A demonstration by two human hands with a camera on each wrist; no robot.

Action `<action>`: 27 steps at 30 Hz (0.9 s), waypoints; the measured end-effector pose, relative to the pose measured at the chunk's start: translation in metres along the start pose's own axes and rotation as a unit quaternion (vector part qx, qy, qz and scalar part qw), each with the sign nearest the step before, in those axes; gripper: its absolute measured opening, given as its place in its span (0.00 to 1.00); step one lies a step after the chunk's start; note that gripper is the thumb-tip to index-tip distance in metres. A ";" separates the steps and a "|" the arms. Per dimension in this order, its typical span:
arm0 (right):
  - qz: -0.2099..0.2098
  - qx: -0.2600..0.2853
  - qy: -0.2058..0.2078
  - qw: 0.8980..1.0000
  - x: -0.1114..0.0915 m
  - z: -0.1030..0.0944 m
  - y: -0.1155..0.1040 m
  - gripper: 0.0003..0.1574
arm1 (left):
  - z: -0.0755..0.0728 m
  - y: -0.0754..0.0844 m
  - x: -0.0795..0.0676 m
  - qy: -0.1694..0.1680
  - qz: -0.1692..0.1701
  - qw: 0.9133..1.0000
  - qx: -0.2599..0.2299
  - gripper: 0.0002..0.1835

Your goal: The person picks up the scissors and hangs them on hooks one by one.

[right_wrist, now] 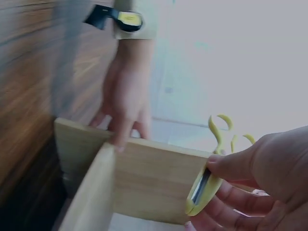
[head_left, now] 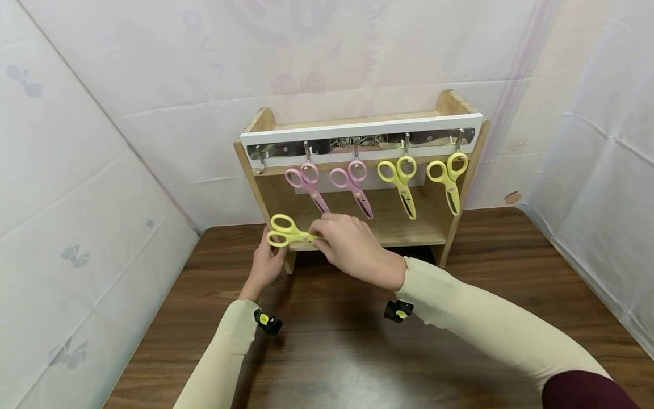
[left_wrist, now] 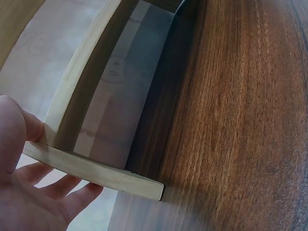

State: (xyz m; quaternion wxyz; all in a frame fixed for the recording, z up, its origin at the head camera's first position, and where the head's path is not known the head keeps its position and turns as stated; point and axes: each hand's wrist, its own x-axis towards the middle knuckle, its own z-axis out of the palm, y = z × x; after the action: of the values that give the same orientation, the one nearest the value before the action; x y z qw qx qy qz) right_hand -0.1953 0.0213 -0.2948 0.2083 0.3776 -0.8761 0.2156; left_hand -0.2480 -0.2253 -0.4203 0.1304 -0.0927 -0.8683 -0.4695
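Observation:
Yellow-handled scissors (head_left: 286, 230) are pinched by the blades in my right hand (head_left: 352, 244), handles pointing left, in front of the shelf's lower left corner. The right wrist view shows the thumb and fingers on the scissors' yellow-covered blade (right_wrist: 204, 190). My left hand (head_left: 265, 264) grips the left side panel (left_wrist: 103, 175) of a small wooden shelf (head_left: 452, 227), thumb inside and fingers outside. From the hooks on the shelf's front rail hang two pink scissors (head_left: 352, 182) and two yellow scissors (head_left: 399, 182). The leftmost hook (head_left: 260, 159) carries nothing.
The shelf stands on a dark brown wooden table (head_left: 327, 352), close to the pale patterned sheet (head_left: 204, 68) behind it. Another sheet (head_left: 76, 227) rises along the left side. Black wrist cameras (head_left: 268, 322) are worn on both wrists.

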 end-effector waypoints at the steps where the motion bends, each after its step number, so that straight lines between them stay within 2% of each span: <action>1: 0.001 0.011 0.007 1.000 0.004 -0.001 -0.001 0.05 | 0.000 0.001 0.000 0.001 0.000 1.000 -0.001 0.15; 5: 0.001 0.044 0.032 0.999 0.019 -0.004 -0.007 0.05 | 0.001 0.001 0.000 0.003 -0.003 1.000 -0.018 0.20; 8: 0.002 0.057 0.047 0.997 0.028 -0.006 -0.011 0.06 | 0.000 0.000 0.001 0.002 -0.004 1.000 -0.024 0.27; 17: 0.020 0.084 0.063 0.994 0.046 -0.007 -0.019 0.06 | 0.000 -0.001 0.001 0.004 -0.002 1.000 -0.020 0.28; 27: 0.037 0.105 0.074 0.991 0.054 -0.004 -0.019 0.06 | 0.001 0.000 0.002 0.009 -0.005 1.000 -0.017 0.29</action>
State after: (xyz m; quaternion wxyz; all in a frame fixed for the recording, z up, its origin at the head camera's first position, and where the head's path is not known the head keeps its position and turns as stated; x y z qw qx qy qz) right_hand -0.2136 -0.0192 -0.2588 0.2237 0.3478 -0.8439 0.3417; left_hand -0.2499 -0.2244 -0.4202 0.1338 -0.0866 -0.8594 -0.4859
